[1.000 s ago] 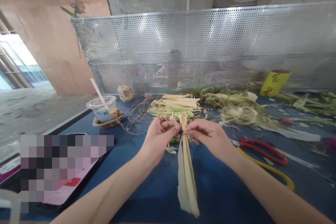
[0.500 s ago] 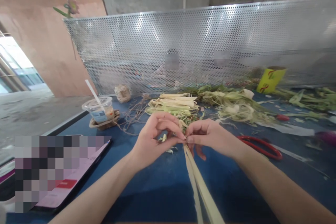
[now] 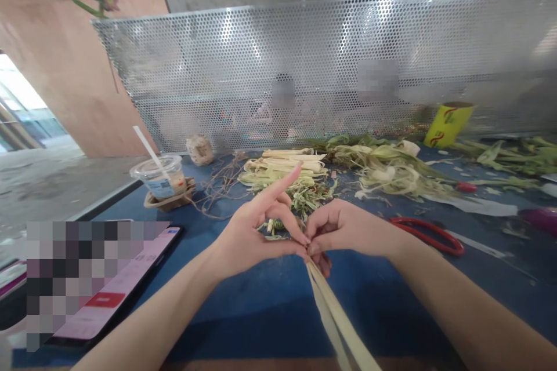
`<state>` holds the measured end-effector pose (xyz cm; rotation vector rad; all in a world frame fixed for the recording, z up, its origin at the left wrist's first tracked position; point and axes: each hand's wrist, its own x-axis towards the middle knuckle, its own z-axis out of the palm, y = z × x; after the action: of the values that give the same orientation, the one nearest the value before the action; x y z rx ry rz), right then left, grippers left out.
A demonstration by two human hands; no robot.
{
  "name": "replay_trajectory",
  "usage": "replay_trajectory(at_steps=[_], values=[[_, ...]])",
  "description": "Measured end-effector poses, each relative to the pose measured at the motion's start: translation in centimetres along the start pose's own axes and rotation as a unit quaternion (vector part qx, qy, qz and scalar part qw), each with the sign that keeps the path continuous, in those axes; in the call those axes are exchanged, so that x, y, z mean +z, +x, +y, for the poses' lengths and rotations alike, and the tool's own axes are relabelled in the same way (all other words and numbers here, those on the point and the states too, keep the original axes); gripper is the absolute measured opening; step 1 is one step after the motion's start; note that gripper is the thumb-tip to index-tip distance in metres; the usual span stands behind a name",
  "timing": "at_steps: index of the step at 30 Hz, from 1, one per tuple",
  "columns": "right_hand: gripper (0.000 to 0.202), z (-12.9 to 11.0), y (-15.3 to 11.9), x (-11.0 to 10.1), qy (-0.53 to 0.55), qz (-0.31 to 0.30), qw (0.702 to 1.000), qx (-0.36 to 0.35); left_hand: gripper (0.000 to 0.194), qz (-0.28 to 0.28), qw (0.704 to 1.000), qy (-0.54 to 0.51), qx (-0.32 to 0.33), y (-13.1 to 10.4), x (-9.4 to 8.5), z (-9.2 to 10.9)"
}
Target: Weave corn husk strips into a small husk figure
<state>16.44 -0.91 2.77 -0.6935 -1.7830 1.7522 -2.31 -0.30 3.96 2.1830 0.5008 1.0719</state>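
Observation:
Pale, flat strips of what looks like corn husk (image 3: 337, 316) run from my fingertips toward the table's near edge. My left hand (image 3: 256, 232) pinches their upper end between thumb and a finger, its index finger stretched up and away. From the other side my right hand (image 3: 342, 229) grips the same end, thumb and fingers pressed together, the fingertips of both hands touching. The exact spot where the strips are held is hidden by the fingers. Just beyond the hands lie a stack of pale husks (image 3: 296, 162) and some shredded green bits (image 3: 307, 194).
At left are a phone (image 3: 143, 284), partly pixelated, and a plastic cup (image 3: 162, 177) with a straw in a cardboard holder. Twine (image 3: 221, 185) lies behind. Red-handled scissors (image 3: 429, 236), green husks (image 3: 378, 165) and a yellow roll (image 3: 450, 124) are at right. A perforated metal panel (image 3: 195, 69) borders the back.
My left index finger has lifted from the curled fingers and now points upward. Both hands still pinch the strips, slightly lower in view. The camera view has shifted a little.

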Motion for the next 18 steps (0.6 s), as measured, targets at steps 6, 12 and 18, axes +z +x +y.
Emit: replay_trajectory(at_steps=[6,12,18], values=[[0.003,-0.04,-0.07,-0.13,0.007,-0.014,0.999,0.032,0.087,-0.006,1.0,-0.019,-0.015,-0.24,0.4,0.15],[0.007,-0.46,-0.09,-0.02,-0.032,0.03,0.999,-0.001,0.089,0.053,0.997,-0.03,-0.048,-0.06,0.07,0.33],[0.011,-0.17,0.35,0.4,-0.092,0.139,0.985,-0.038,0.082,0.096,0.992,0.051,-0.064,0.3,-0.24,0.33]])
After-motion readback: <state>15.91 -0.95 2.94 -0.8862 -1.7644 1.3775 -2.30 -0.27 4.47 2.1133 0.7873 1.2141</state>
